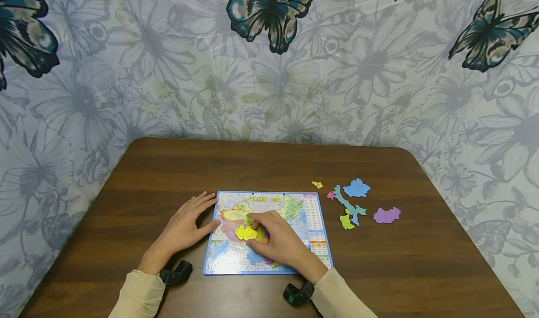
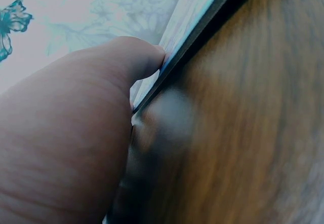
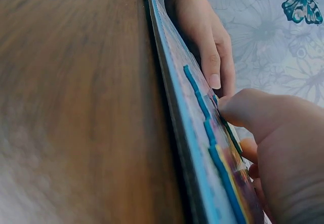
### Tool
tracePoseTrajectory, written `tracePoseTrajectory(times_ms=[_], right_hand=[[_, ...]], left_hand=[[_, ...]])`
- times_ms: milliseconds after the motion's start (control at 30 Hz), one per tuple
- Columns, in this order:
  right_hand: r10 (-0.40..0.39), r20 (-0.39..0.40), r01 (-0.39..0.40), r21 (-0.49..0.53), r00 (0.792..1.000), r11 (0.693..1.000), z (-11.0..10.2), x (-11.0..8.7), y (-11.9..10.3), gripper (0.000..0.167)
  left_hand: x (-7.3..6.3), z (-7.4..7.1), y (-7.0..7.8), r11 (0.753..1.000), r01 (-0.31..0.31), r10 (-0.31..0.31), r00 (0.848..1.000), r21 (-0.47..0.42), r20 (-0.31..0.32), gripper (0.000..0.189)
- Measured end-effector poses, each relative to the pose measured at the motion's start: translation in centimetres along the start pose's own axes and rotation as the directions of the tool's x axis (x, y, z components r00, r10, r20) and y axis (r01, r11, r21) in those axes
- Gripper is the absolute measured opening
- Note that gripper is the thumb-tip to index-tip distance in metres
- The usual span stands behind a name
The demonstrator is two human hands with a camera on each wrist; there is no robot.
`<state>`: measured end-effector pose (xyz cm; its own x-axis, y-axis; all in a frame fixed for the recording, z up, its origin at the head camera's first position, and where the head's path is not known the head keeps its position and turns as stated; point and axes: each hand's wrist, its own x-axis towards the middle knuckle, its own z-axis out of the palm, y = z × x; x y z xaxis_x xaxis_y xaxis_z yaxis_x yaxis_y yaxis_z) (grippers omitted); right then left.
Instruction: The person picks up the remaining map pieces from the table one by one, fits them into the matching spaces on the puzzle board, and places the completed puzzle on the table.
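A magnetic map puzzle board (image 1: 216,262) with a blue rim lies on the table. My right hand (image 1: 280,241) is over its middle, thumb and curled fingers on either side of a bright yellow puzzle piece (image 1: 246,233), which it pinches. In the right wrist view the thumb (image 3: 240,107) meets the edge of a thin piece at the board's surface. Other coloured pieces lie on the board, partly hidden by this hand. My left hand (image 1: 185,224) rests at the board's left edge with fingers extended; its thumb (image 2: 144,57) touches the edge in the left wrist view.
Loose pieces lie right of the board: blue (image 1: 357,188), purple (image 1: 386,215), teal (image 1: 343,198), green (image 1: 346,220), pink (image 1: 330,195) and small yellow (image 1: 317,184). The brown wooden table (image 1: 168,163) meets a flowered wall (image 1: 168,75) behind.
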<state>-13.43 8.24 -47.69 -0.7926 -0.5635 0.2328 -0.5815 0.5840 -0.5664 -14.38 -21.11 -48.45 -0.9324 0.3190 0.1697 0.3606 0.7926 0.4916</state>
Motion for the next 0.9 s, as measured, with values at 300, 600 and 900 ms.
tracePoseTrajectory(times_ms=[300, 600, 900], right_hand=[[0.003, -0.01, -0.003, 0.0, 1.0, 1.0, -0.05, 0.08, -0.08, 0.058], [-0.011, -0.003, 0.011, -0.001, 1.0, 1.0, 0.02, 0.06, 0.1, 0.055], [-0.012, 0.033, 0.012, -0.013, 0.999, 1.0, -0.09, -0.03, -0.12, 0.057]], left_hand=[[0.09, -0.1, -0.02, 1.0, -0.004, 0.004, 1.0, 0.0, -0.002, 0.068], [0.05, -0.1, 0.05, 1.0, -0.006, 0.006, 1.0, -0.005, -0.012, 0.067], [0.01, -0.04, 0.0, 1.0, -0.002, 0.002, 1.0, -0.003, -0.003, 0.067]])
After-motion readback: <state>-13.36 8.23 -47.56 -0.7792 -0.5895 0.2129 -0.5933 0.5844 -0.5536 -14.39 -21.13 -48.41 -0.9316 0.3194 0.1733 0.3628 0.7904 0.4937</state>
